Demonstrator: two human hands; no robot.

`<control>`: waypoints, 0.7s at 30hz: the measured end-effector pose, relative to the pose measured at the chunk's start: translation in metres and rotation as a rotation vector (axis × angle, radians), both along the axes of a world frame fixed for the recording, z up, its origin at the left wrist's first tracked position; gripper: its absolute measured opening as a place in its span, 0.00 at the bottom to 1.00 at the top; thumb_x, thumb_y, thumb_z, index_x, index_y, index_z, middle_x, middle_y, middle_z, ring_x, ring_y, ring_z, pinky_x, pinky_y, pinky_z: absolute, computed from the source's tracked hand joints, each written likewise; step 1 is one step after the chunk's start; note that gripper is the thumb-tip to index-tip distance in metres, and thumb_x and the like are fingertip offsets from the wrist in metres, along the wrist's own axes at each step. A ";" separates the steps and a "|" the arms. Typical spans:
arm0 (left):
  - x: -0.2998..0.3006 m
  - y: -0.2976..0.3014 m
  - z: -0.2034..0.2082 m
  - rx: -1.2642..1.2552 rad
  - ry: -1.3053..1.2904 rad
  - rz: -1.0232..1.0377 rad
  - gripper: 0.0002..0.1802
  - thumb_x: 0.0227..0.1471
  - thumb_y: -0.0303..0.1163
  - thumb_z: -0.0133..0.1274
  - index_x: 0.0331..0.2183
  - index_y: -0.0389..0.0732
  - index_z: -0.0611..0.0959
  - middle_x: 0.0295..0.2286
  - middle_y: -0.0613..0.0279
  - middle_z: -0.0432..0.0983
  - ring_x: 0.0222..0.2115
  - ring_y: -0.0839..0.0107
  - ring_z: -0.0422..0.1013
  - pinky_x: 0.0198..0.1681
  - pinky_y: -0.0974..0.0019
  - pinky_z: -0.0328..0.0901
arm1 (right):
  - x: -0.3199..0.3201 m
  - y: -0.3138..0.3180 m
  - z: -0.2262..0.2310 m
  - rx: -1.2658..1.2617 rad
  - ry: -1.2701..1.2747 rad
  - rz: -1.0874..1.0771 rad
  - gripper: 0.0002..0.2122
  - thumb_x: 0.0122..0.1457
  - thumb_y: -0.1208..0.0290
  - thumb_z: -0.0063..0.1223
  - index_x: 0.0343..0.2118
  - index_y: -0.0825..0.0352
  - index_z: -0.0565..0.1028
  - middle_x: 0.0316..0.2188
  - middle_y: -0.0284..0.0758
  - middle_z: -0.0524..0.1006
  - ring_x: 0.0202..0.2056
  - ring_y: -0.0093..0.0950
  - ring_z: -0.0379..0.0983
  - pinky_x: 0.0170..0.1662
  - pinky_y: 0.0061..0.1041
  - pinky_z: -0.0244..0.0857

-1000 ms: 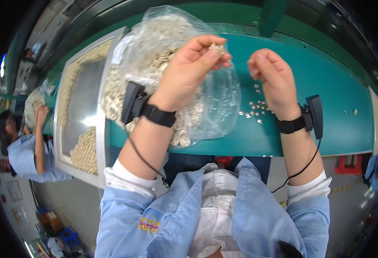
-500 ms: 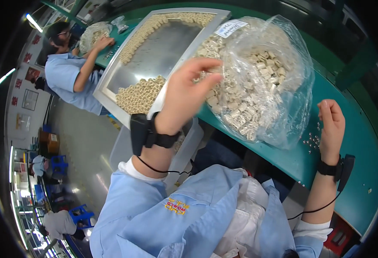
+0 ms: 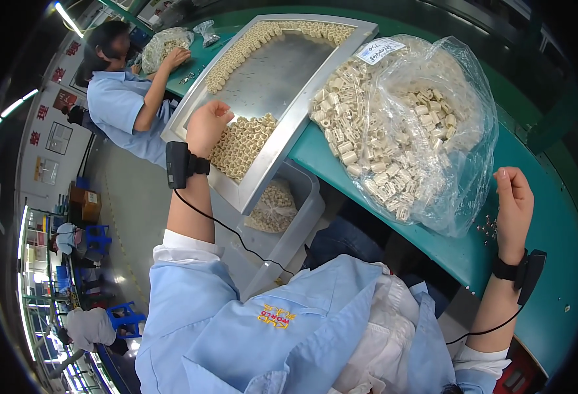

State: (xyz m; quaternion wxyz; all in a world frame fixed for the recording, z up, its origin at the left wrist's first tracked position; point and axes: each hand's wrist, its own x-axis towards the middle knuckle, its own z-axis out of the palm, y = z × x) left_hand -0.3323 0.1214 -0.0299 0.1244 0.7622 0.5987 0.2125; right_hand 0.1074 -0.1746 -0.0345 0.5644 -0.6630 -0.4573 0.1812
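Note:
My left hand (image 3: 208, 131) is over the near-left part of a metal-framed tray (image 3: 297, 125), its thumb and fingertips pinched together. What the fingertips hold, if anything, is too small to make out. Just right of it lies a dense patch of small beige plastic parts (image 3: 246, 146), set close together in the tray. My right hand (image 3: 515, 207) hovers at the right of the green table with fingers curled together; their contents cannot be seen. Tiny metal pieces (image 3: 488, 228) lie beside it. Between my hands rests an open clear plastic bag (image 3: 469, 177) full of beige parts (image 3: 394, 174).
More beige parts (image 3: 236, 56) line the tray's far and left edges. Below the tray stands a translucent bin (image 3: 312, 200) with a bag of parts (image 3: 272, 209). A co-worker (image 3: 121, 98) sits at the far left beside another bag (image 3: 164, 47). Wrist cables hang from both my arms.
My left hand has moved left, from beside the plastic bag to over the tray's near parts. The right hand stays near the metal pieces. The view has shifted slightly.

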 end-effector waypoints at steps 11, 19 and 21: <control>-0.004 -0.001 -0.003 -0.138 0.035 -0.048 0.12 0.51 0.35 0.46 0.33 0.37 0.78 0.26 0.51 0.75 0.30 0.58 0.72 0.33 0.62 0.64 | -0.001 0.001 0.003 -0.027 0.009 -0.004 0.08 0.59 0.70 0.47 0.28 0.69 0.70 0.23 0.22 0.66 0.26 0.10 0.57 0.30 0.10 0.51; 0.012 -0.016 0.012 0.143 0.019 -0.045 0.12 0.52 0.35 0.47 0.33 0.37 0.78 0.25 0.55 0.75 0.28 0.64 0.71 0.32 0.66 0.63 | 0.004 0.001 0.001 -0.021 0.024 -0.001 0.08 0.59 0.68 0.45 0.29 0.67 0.71 0.24 0.22 0.66 0.25 0.10 0.55 0.28 0.09 0.49; 0.042 -0.037 0.024 0.142 -0.154 -0.148 0.11 0.51 0.34 0.49 0.33 0.37 0.78 0.26 0.56 0.76 0.28 0.66 0.71 0.32 0.67 0.63 | 0.004 0.000 0.003 -0.019 0.010 -0.021 0.08 0.59 0.67 0.45 0.29 0.67 0.71 0.25 0.22 0.67 0.25 0.10 0.55 0.29 0.09 0.49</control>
